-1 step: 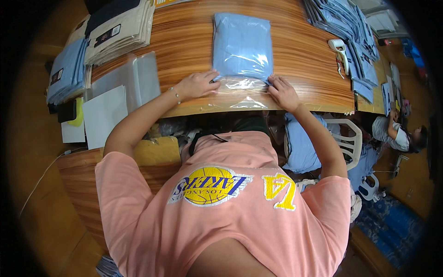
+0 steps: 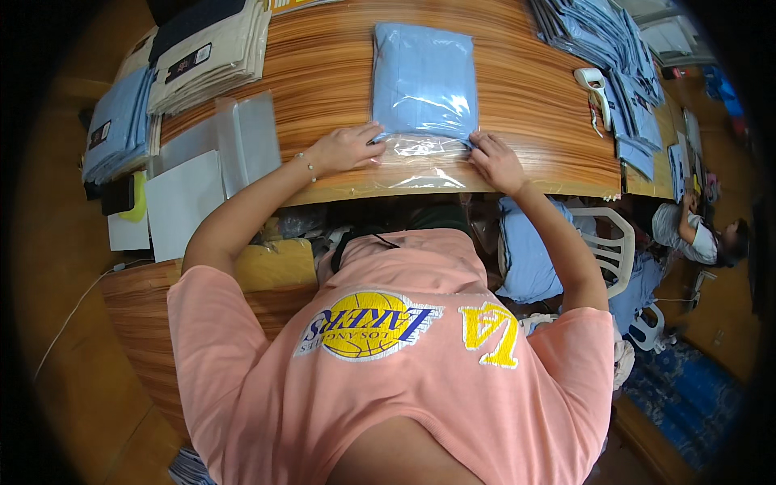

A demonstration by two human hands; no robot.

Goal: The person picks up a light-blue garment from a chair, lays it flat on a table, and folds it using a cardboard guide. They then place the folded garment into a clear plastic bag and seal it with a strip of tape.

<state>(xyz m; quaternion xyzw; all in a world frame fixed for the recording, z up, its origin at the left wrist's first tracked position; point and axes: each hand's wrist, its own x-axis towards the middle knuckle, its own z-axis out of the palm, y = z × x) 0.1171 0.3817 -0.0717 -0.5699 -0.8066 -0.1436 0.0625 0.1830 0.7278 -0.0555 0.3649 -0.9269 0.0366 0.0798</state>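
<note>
A folded light-blue garment (image 2: 424, 77) lies on the table inside a clear plastic bag (image 2: 424, 147). The bag's flat transparent end reaches toward me, down to the table's near edge. At its left near corner, my left hand (image 2: 346, 149) is closed with the fingertips pinching the plastic. My right hand (image 2: 496, 164) grips the opposite corner the same way, its fingers bent against the side of the bag. Both wrists rest near the table's front edge.
Folded beige (image 2: 214, 61) and blue garments (image 2: 117, 125) are stacked on the left, near clear plastic bags (image 2: 250, 133) and white sheets (image 2: 187, 198). At right lie a white handheld tool (image 2: 594, 89) and bagged blue garments (image 2: 590, 36). A white plastic chair (image 2: 618, 242) stands below; another person (image 2: 687, 230) sits far right.
</note>
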